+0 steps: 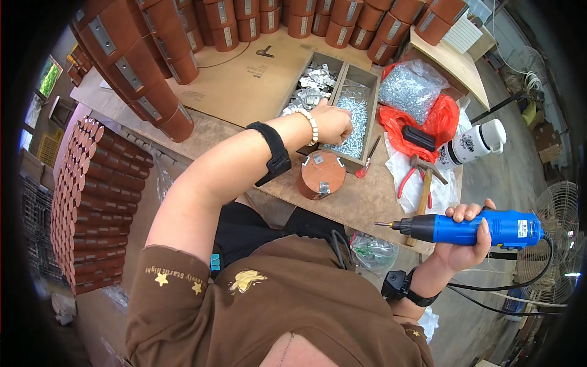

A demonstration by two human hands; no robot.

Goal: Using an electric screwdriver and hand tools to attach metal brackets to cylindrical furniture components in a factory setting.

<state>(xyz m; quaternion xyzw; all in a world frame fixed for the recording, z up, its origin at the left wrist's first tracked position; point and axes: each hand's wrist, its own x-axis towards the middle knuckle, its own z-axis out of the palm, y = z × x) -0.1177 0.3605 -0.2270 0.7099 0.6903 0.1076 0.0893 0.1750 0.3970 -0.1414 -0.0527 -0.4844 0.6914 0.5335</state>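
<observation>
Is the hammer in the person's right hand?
No, the right hand holds a blue electric screwdriver; the hammer lies on the table.

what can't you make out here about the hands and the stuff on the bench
- Head view: the left hand is curled down in the screw compartment of the wooden tray; its fingertips and any screw in its grip are hidden by the hand itself.
- The bit on the blue electric screwdriver in the right hand is too small to tell its type.
- The pliers are partly covered by the hammer.
</observation>
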